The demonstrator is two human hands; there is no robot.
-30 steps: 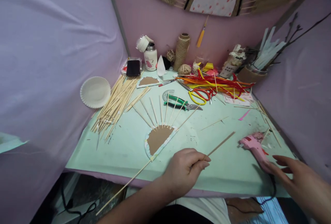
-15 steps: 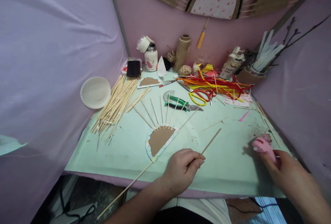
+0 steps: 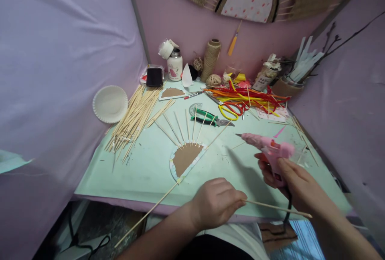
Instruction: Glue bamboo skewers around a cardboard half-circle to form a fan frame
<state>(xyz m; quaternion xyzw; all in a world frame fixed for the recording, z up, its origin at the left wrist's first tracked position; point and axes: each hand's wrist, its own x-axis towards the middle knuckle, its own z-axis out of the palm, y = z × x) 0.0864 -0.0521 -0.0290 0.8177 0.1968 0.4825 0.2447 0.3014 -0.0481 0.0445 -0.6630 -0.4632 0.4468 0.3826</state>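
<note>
My left hand [image 3: 218,204] pinches one end of a thin bamboo stick [image 3: 276,207], which points right over the table's front edge. In my right hand [image 3: 288,176] is a pink hot glue gun [image 3: 272,151], raised above the table with its nozzle to the left; a dark cord hangs from its grip. Left of the glue gun lies a cardboard half circle [image 3: 185,159] with a pale, bumpy rim. Several short sticks fan out from its curved side, and a long stick [image 3: 147,216] runs from its lower corner past the table edge.
Green-handled pruning shears [image 3: 204,115] and a protractor lie behind the fan. A pile of bamboo sticks [image 3: 132,119] and a white paper plate [image 3: 110,104] are at left. Scissors [image 3: 230,111], red and yellow strips [image 3: 255,97], twine [image 3: 211,60] and a bottle [image 3: 175,65] stand or lie at the back.
My right hand has lifted the glue gun off the table's right side and brought it left, nozzle now leftward. The stick in my left hand has swung from pointing up-right to pointing right and slightly down.
</note>
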